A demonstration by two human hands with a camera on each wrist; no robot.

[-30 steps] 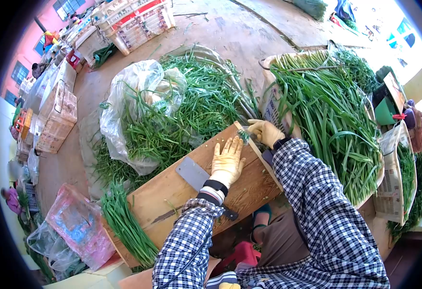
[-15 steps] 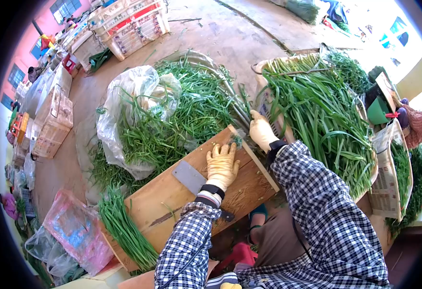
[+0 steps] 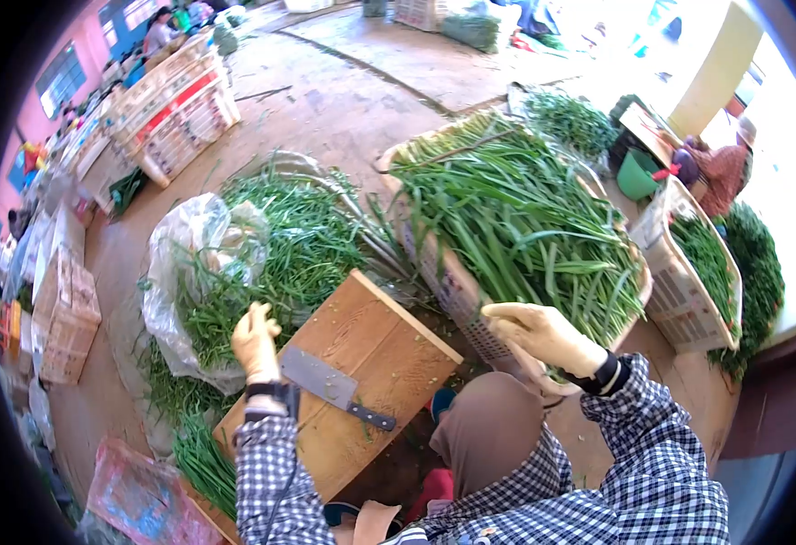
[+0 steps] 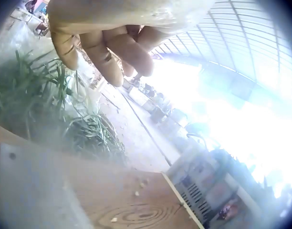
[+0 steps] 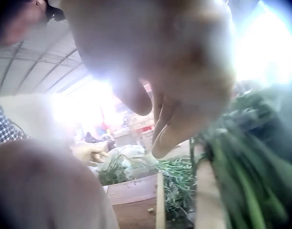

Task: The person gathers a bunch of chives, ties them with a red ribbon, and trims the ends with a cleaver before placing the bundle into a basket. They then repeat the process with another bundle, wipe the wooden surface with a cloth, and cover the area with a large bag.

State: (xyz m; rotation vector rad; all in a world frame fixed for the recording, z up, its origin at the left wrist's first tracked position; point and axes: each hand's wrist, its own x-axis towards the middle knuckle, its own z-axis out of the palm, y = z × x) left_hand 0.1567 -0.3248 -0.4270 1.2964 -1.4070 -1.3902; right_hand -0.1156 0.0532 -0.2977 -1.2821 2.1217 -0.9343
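Observation:
In the head view my gloved left hand (image 3: 256,345) is raised over the left edge of the wooden board (image 3: 389,341), its fingers loosely bent and holding nothing. A cleaver (image 3: 318,376) with a dark handle lies flat on the board, just right of that hand. My gloved right hand (image 3: 548,338) is held up by the near rim of a crate (image 3: 457,304) heaped with long-leaved greens (image 3: 525,218). Its fingers stretch out to the left with nothing in them. In the left wrist view the left fingers (image 4: 131,55) hang slack above the board.
Cut greens (image 3: 298,241) and a clear plastic bag (image 3: 180,291) lie in a pile beyond the board. A bundle of green stalks (image 3: 205,459) rests at its left end. Another crate (image 3: 693,304) stands at the right, near a seated person (image 3: 721,173).
The left hand has lifted off the board and shifted left, exposing the cleaver's handle. The right hand has moved away from the board's far corner toward the near side. The head view has turned right.

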